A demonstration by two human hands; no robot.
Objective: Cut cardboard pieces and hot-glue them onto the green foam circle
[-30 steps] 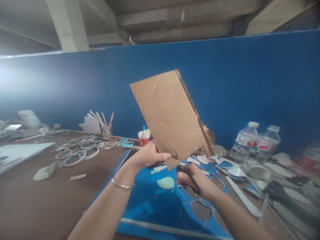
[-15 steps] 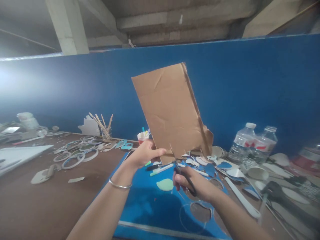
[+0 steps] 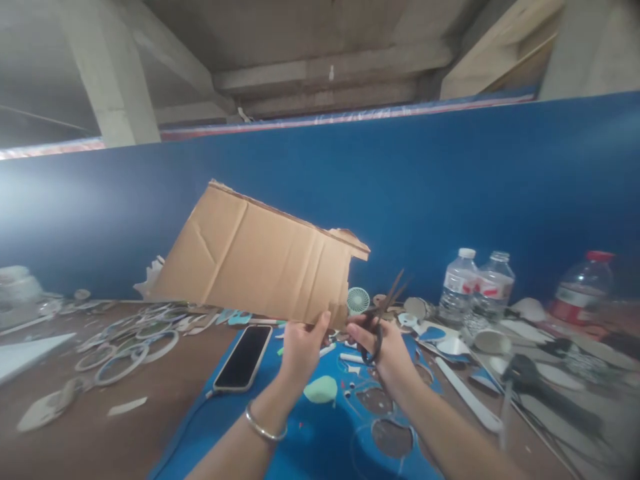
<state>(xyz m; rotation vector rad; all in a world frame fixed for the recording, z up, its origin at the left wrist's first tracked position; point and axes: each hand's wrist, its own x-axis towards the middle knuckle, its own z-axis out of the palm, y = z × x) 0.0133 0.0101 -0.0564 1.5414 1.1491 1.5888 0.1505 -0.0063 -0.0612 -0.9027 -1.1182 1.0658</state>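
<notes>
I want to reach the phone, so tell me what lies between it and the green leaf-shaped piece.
In the head view, the left hand, at its wrist, crosses between the phone and the green piece, over the blue mat.

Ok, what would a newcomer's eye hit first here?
The big creased brown cardboard sheet, raised in the left hand before the blue wall. Next, the dark metal scissors, blades apart, in the right hand. Then two clear plastic bottles with red-and-white labels, right of the scissors.
</notes>
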